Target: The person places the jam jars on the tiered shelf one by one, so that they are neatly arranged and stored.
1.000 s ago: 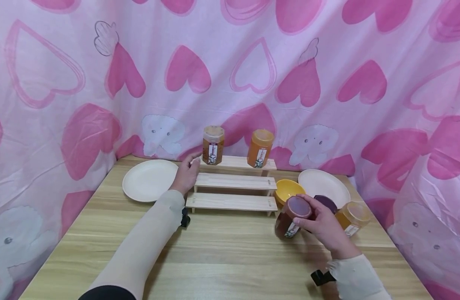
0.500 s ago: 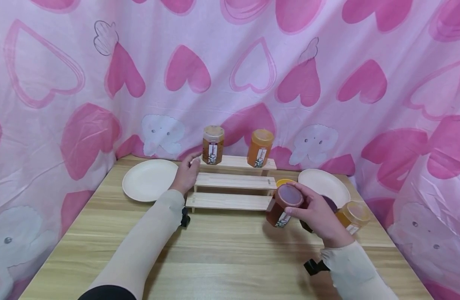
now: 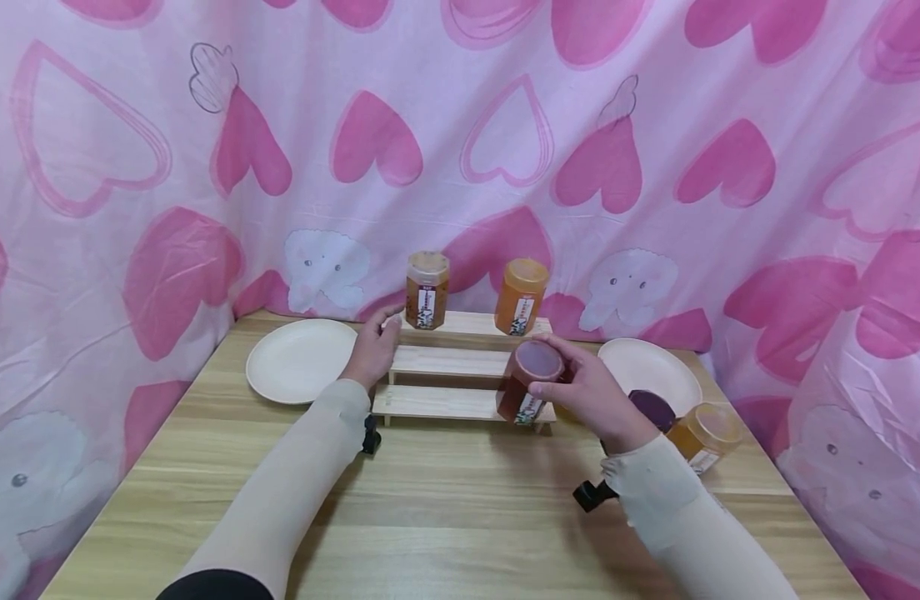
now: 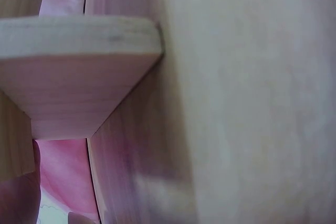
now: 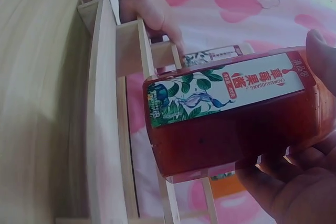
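Observation:
My right hand (image 3: 591, 392) grips a jar of dark red strawberry jam (image 3: 526, 392) near its lid, thumb on one side and fingers on the other. In the right wrist view, the jam jar's white label (image 5: 226, 90) faces the camera. In the head view the jar overlaps the right ends of the lower two tiers of a wooden step rack (image 3: 437, 402). At the rack's left end, my left hand (image 3: 373, 346) holds its upper side. Two more jars, one amber-brown (image 3: 427, 292) and one orange (image 3: 521, 297), stand on the top tier.
A white plate (image 3: 298, 362) lies left of the rack, another plate (image 3: 647, 371) at the back right. A dark-lidded jar (image 3: 652, 410) and a yellow jar (image 3: 703, 437) stand to the right on the wooden table (image 3: 430, 517). A heart-patterned curtain (image 3: 460, 125) hangs behind.
My right hand has carried the red jam jar left and away from me, from beside the yellow bowl to the rack's right end. My left hand has stayed put.

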`<control>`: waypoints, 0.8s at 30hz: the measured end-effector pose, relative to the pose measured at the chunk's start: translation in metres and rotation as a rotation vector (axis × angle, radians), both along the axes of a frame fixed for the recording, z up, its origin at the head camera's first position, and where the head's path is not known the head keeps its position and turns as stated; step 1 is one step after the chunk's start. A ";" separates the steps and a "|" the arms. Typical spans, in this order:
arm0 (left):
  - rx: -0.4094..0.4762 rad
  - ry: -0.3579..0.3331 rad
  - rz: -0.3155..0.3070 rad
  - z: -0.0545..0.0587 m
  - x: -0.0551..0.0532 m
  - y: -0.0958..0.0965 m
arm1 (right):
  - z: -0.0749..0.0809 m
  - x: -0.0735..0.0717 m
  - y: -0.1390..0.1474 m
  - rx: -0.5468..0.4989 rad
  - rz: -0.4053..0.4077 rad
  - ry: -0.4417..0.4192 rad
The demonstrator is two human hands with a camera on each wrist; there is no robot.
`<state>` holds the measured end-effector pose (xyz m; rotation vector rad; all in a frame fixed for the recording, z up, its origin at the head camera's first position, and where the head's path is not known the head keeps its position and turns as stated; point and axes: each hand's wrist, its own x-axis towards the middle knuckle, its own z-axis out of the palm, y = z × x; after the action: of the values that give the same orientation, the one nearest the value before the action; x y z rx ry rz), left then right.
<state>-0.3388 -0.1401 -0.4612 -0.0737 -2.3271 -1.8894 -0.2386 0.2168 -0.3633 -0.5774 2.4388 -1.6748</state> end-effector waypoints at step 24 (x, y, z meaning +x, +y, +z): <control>0.000 0.041 0.019 0.001 0.001 0.002 | 0.009 -0.050 -0.061 -0.003 -0.001 -0.085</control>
<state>-0.3376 -0.1385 -0.4598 -0.0892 -2.2937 -1.8613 -0.2883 0.1561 -0.3546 -0.4950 2.3784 -1.6679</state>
